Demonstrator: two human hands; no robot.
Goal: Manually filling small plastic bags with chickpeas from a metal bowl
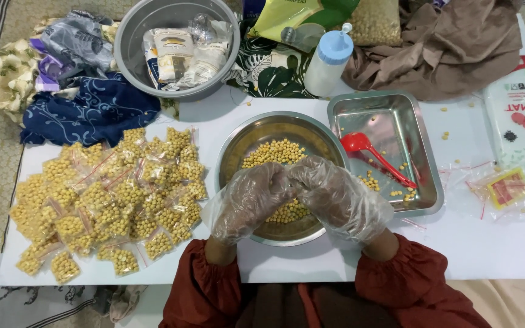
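Mid-packing: gloved left hand (pixel 247 203) and right hand (pixel 335 197), fingertips pressed together over the steel bowl (pixel 232 152) of yellow balls (pixel 274 152); can't tell what they're pinching. Next probably needs a steady seal before adding to the filled bags (pixel 110 200).

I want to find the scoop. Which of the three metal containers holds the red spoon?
The rectangular steel tray, right of the hands; the red spoon lies in it. The others are round bowls.

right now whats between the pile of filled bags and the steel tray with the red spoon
In the head view, the round steel bowl of yellow beans sits between the pile of filled bags and the steel tray, with both gloved hands over it.
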